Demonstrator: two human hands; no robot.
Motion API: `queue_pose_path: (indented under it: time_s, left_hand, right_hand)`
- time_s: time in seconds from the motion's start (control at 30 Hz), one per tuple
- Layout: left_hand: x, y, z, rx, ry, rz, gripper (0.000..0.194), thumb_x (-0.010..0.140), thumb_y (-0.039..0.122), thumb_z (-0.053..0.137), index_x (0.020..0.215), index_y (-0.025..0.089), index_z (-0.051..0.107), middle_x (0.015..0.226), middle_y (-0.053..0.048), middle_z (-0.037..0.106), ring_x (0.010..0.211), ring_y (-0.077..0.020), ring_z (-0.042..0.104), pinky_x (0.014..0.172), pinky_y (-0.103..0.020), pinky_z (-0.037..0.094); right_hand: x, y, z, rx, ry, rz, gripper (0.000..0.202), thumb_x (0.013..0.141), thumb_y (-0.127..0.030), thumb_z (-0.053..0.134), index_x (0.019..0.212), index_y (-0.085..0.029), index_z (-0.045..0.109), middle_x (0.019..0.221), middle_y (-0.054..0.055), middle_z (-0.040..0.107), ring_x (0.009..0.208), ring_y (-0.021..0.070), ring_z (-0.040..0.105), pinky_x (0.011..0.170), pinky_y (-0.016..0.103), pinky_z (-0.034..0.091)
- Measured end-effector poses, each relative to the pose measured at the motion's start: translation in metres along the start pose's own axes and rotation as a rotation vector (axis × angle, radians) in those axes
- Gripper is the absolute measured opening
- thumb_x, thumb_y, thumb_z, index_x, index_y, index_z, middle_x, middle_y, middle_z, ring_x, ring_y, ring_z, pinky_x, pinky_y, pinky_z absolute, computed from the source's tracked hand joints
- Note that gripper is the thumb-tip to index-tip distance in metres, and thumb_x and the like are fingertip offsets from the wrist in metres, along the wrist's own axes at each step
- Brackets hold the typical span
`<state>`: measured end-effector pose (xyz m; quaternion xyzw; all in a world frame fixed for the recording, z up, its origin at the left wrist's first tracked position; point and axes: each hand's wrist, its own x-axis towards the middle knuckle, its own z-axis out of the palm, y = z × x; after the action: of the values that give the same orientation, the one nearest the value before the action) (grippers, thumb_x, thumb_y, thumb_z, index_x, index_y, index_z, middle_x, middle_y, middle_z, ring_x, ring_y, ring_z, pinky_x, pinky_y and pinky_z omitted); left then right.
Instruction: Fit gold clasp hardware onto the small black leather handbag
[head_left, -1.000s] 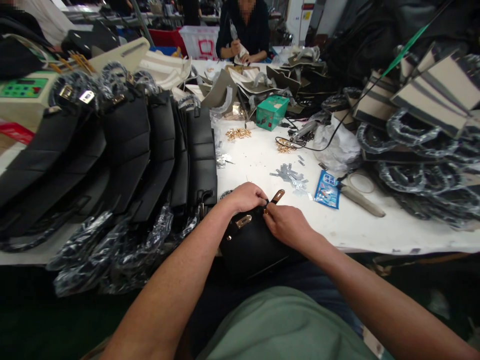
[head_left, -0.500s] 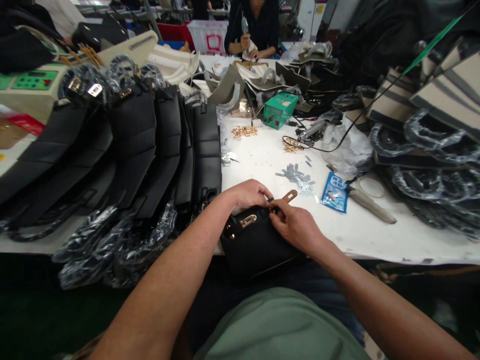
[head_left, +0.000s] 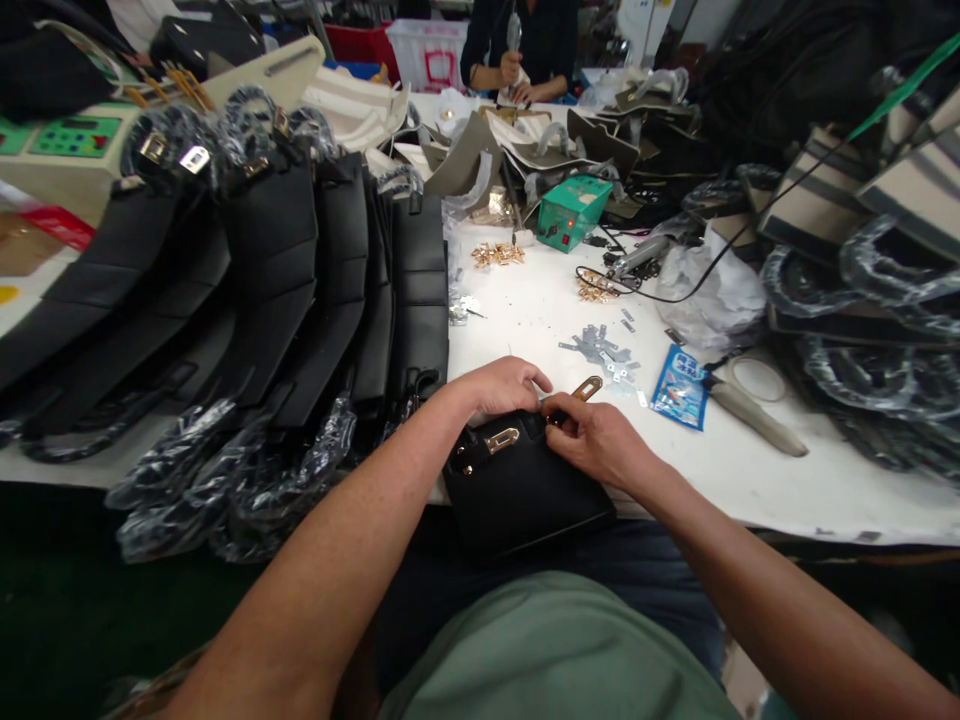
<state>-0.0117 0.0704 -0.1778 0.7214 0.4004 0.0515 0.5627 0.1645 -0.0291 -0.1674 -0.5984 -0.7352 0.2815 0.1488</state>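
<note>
A small black handbag (head_left: 532,495) leans at the table's front edge, over my lap. My left hand (head_left: 504,388) is bent over its top edge from behind, fingers curled, their grip partly hidden. On the right, my right hand (head_left: 600,438) pinches the bag's upper edge between thumb and fingers; whatever small part lies in the pinch cannot be made out. A gold slotted plate (head_left: 502,440) shows on the bag's front strap. Another gold-tipped strap (head_left: 588,388) sticks up behind my right fingers.
Black bag panels (head_left: 266,240) with plastic-wrapped handles crowd the left. Ahead lie flat metal plates (head_left: 600,350), gold fittings (head_left: 498,254) and a green control box (head_left: 574,212). A blue packet (head_left: 679,388) and tape roll (head_left: 757,380) lie right. A person (head_left: 517,50) works opposite.
My left fingertips have lifted slightly apart from my right fingers. My right hand keeps its pinch at the bag's edge. The whole view has shifted a little.
</note>
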Motion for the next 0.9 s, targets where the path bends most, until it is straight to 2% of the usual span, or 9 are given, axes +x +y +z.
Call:
queue_pose_path:
  time_s: [0.27,0.43,0.57,0.73,0.9]
  left_hand:
    - [-0.003,0.003,0.005,-0.003,0.061,-0.008,0.046,0.063,0.011,0.066,0.109,0.012,0.072,0.065,0.002,0.068,0.062,-0.0133,0.061,0.058,-0.021,0.045]
    - [-0.002,0.003,0.007,0.001,0.102,-0.010,0.041,0.060,0.012,0.071,0.101,0.013,0.075,0.062,0.001,0.067,0.059,-0.0138,0.060,0.059,-0.022,0.046]
    - [-0.002,0.001,0.007,-0.020,0.120,-0.004,0.040,0.061,0.011,0.071,0.101,0.014,0.076,0.063,0.000,0.069,0.059,-0.0140,0.060,0.058,-0.022,0.045]
    - [-0.003,-0.001,0.007,-0.062,0.120,0.008,0.042,0.063,0.011,0.067,0.104,0.013,0.075,0.065,0.000,0.069,0.060,-0.0132,0.061,0.055,-0.021,0.043]
    - [-0.005,-0.004,0.007,-0.262,0.057,-0.008,0.048,0.062,0.013,0.065,0.109,0.010,0.072,0.060,0.002,0.065,0.055,-0.0113,0.055,0.052,-0.020,0.039]
  right_hand:
    - [-0.001,0.005,0.003,0.062,-0.009,-0.018,0.015,0.083,-0.025,0.052,0.092,-0.027,0.064,0.062,-0.006,0.056,0.055,0.0125,0.052,0.056,0.023,0.035]
    - [0.003,0.004,0.005,0.013,-0.023,0.011,0.016,0.083,-0.026,0.052,0.094,-0.027,0.065,0.061,-0.005,0.057,0.053,0.0132,0.052,0.055,0.024,0.034]
    - [0.002,0.003,0.008,0.073,-0.015,0.041,0.014,0.085,-0.028,0.053,0.095,-0.028,0.064,0.060,-0.005,0.057,0.054,0.0139,0.052,0.055,0.024,0.035]
    - [-0.003,0.002,0.016,0.100,0.065,0.111,0.018,0.088,-0.030,0.056,0.104,-0.029,0.063,0.065,-0.005,0.063,0.058,0.0147,0.058,0.058,0.024,0.039]
    - [-0.001,0.004,0.019,0.145,0.103,0.159,0.022,0.086,-0.033,0.062,0.108,-0.029,0.062,0.062,-0.006,0.063,0.057,0.0145,0.059,0.057,0.024,0.040]
